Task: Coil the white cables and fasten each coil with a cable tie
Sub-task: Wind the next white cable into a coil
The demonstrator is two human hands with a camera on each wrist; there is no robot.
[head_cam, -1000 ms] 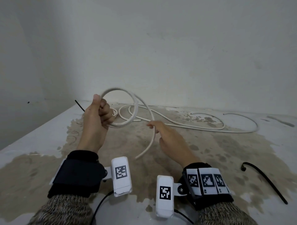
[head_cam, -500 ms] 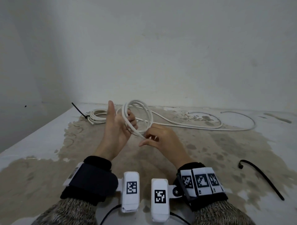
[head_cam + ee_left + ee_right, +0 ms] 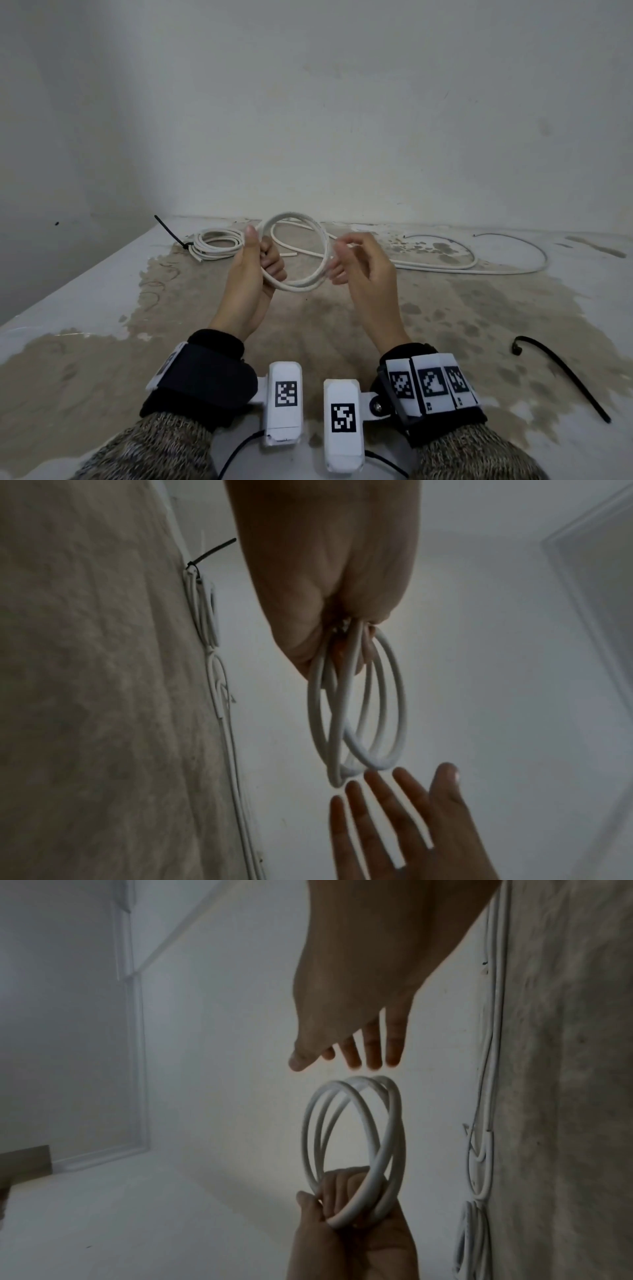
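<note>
My left hand grips a white cable coil of a few loops, held upright above the table; the wrist views show the coil hanging free in that fist. My right hand is open just right of the coil, fingers straight and a short gap from the loops. A second white coil, bound with a black cable tie, lies at the back left. A loose white cable sprawls across the back of the table. A loose black cable tie lies at the right.
The table is white with a large worn brown patch in the middle. A pale wall rises directly behind it, and another closes the left side. Black leads run from the wrist cameras at the near edge.
The last free length of cable has been wound onto the coil in my left hand. My right hand has let go of the cable and now stands open beside the loops.
</note>
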